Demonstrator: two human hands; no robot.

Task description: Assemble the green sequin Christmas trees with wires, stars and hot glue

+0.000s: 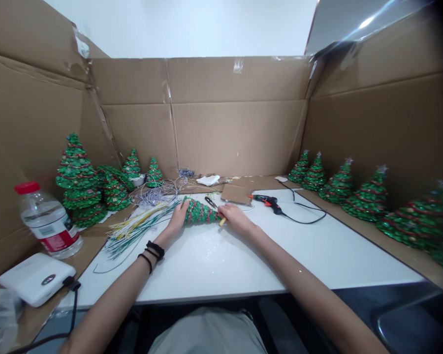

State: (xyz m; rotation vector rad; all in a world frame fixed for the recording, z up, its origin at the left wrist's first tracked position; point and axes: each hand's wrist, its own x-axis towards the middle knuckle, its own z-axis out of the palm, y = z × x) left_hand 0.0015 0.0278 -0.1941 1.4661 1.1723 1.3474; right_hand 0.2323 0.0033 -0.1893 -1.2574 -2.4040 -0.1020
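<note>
A small green tree (202, 212) with red trim lies on its side above the white tabletop, between my hands. My left hand (177, 217) is wrapped round its left end. At its right end, my right hand (235, 218) is closed, with a short tan wooden stick (222, 221) poking out below the fingers. Just behind the tree are small dark pliers (210, 201). A bundle of green, yellow and white wires (142, 226) lies left of my left hand.
A black and orange glue gun (268, 201) with its cord lies right of a cardboard piece (237, 193). Finished trees (367, 195) line the right side; others (76, 174) stand left, near a water bottle (51, 226) and a white box (37, 279).
</note>
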